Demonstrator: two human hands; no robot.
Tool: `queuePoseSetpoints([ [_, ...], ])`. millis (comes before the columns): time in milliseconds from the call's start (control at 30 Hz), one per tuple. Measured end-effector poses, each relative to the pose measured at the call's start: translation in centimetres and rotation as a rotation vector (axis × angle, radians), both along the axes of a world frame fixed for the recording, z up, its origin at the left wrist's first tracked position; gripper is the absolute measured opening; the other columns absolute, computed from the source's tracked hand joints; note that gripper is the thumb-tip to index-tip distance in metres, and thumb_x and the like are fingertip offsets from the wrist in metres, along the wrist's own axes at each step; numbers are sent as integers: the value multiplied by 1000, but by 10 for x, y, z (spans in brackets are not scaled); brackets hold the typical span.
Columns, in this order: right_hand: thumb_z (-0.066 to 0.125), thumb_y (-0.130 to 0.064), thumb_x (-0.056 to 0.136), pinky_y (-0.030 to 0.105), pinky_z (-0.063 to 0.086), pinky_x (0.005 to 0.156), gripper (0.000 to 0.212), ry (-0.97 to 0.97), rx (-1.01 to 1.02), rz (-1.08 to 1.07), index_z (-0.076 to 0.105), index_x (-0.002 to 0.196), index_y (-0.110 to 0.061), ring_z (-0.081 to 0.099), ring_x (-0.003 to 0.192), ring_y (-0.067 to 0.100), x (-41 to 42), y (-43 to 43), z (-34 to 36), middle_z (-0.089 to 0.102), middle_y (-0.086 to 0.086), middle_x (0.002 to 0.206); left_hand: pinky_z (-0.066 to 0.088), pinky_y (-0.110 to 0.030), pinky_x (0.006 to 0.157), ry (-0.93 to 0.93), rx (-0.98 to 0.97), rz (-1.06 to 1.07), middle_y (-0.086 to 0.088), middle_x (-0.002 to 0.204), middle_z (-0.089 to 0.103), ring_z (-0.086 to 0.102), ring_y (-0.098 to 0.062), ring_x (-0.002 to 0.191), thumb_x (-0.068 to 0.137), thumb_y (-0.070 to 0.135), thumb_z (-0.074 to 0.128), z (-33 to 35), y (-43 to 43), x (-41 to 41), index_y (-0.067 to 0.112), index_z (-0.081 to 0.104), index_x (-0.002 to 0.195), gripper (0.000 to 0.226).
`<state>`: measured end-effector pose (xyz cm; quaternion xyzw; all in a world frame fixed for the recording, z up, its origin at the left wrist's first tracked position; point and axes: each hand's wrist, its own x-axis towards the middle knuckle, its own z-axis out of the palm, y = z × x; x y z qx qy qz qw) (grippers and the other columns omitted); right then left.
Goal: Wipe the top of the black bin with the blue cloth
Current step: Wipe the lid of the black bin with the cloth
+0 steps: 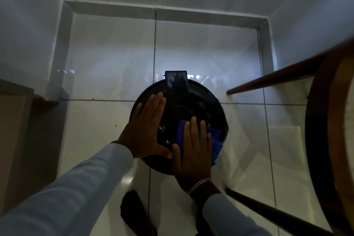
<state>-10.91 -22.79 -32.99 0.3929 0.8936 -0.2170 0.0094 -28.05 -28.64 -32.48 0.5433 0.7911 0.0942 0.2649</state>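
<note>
A round black bin (193,101) stands on the tiled floor below me, seen from straight above, with a shiny lid and a black hinge tab at its far edge. My left hand (146,126) lies flat on the lid's left side, fingers together and pointing away from me. My right hand (193,151) presses flat on the blue cloth (215,138), which is spread on the near right part of the lid. Part of the cloth hangs over the bin's right rim. A silver bracelet circles my right wrist.
A round wooden stool (325,140) with slanting legs stands close on the right. Glossy white floor tiles (201,48) surround the bin, bordered by a grey skirting and white walls. A brown cabinet (13,130) sits at the left. My dark shoe (134,214) shows near the bottom.
</note>
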Motion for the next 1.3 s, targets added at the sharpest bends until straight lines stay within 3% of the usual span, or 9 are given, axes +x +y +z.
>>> queuePoseSetpoints([
  [100,22,-46,94,52,6,119,57,49,-88,63,16,148,-26,0,148,21,1,11,17,7,-4,158,-9,-41,117,-13,9,-13,-1,157,-19,-23,-19,144,50,84,61,1,-2,0,17,-17,146,140],
  [167,24,-41,95,56,11,117,52,73,-2,122,21,146,-31,6,148,22,1,30,29,17,-4,158,-10,-40,117,-42,22,-2,-1,157,-21,-25,-18,143,53,78,66,2,-3,3,18,-19,145,139],
  [300,34,-26,95,56,19,117,51,132,9,192,27,145,-19,8,147,27,-19,95,37,22,6,157,-8,-42,119,-139,76,78,-1,156,-24,-25,-18,143,65,55,74,13,-8,24,20,-21,143,128],
  [433,36,-27,97,47,11,120,53,-8,126,583,22,147,-17,-1,146,23,-38,133,26,17,10,159,4,-51,120,-230,245,249,-6,160,-8,-15,-19,146,76,32,57,31,-7,69,12,-4,149,97],
  [567,34,-34,96,45,9,116,55,-83,210,791,20,147,-19,1,145,29,-56,149,13,9,6,158,4,-47,120,-157,284,400,-9,161,-1,-9,-22,147,87,54,41,33,18,125,9,1,149,87],
  [733,27,-42,97,47,9,118,57,-182,297,1040,14,148,-23,5,147,35,-66,163,-1,17,8,159,4,-56,118,14,88,548,-12,161,3,-4,-26,147,84,67,37,13,43,151,7,0,149,95],
  [1000,25,-43,97,47,7,118,59,-131,201,1053,8,149,-22,0,147,31,-66,167,-12,8,8,160,14,-61,115,107,104,399,-9,160,10,3,-31,147,91,49,41,-7,39,151,11,9,149,77],
  [1133,21,-43,97,46,8,120,57,-111,188,1038,9,150,-23,1,148,28,-63,168,-15,4,2,159,20,-59,114,149,72,273,-10,159,18,9,-33,146,82,45,51,-6,25,148,9,17,148,83],
  [1300,18,-45,97,44,2,120,58,-111,155,1027,2,150,-28,-6,148,25,-62,168,-17,0,-2,159,23,-59,113,170,61,235,-9,157,23,12,-33,146,85,41,35,-7,-18,127,10,22,147,70],
])
